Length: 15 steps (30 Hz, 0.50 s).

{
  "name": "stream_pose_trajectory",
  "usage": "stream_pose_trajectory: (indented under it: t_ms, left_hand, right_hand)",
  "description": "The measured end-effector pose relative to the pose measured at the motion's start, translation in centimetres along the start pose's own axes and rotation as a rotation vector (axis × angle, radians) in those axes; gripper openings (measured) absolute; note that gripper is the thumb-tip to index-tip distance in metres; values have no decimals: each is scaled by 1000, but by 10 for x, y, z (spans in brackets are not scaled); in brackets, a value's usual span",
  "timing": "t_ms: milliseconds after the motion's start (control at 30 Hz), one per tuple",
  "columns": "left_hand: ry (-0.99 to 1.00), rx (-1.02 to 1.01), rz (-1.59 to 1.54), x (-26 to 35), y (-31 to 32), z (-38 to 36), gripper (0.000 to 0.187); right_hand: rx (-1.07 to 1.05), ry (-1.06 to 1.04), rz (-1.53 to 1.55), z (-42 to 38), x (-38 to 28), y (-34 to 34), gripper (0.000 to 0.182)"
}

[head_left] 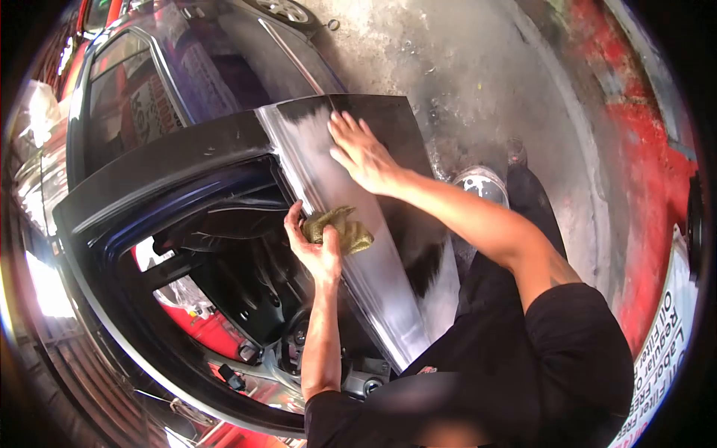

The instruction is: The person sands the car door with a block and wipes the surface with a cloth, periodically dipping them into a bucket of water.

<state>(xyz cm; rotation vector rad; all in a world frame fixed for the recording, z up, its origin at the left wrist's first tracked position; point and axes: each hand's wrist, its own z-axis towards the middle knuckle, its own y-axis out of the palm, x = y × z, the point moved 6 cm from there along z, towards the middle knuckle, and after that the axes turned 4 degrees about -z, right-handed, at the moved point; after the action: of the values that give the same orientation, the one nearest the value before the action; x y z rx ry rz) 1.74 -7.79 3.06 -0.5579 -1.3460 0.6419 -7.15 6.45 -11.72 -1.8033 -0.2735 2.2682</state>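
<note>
A dark car door (388, 134) with a sanded, pale metallic band lies under both arms. My left hand (317, 250) is closed on a crumpled olive-green cloth (343, 228), beside the window frame's edge. Farther up the panel, my right hand (364, 157) rests with its palm down and fingers spread over the grey area, holding nothing visible. The window opening shows the car's dark interior and a steering wheel (297, 336).
A dark blue car (216, 75) stands at the upper left. Near my legs sits a white-splashed bucket (482, 184) on the concrete floor (478, 75). A red and grey wall (642, 164) and a lettered sign (661, 351) are at the right.
</note>
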Motion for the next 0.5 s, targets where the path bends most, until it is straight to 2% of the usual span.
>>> stream_pose_trajectory:
  t_ms: [33, 100, 167, 233, 333, 500]
  left_hand:
    - [-80, -1, -79, -1, 0, -4, 66]
    - [-161, -10, -149, -8, -1, -5, 66]
    - [6, 9, -35, -1, 0, -4, 66]
    - [-23, 2, -50, -5, -3, -7, 66]
    - [-102, 0, -108, -9, 0, -5, 67]
    - [-30, 17, -64, 5, 2, -2, 66]
  right_hand:
    - [-43, 29, 25, -7, -1, 0, 65]
    - [38, -41, -34, 14, 5, -3, 63]
    - [44, -2, -24, 53, 20, -10, 60]
    - [49, -7, 7, 47, 19, -8, 63]
    - [17, 4, 8, -7, 0, -3, 63]
    - [54, -36, -41, 64, 5, -15, 59]
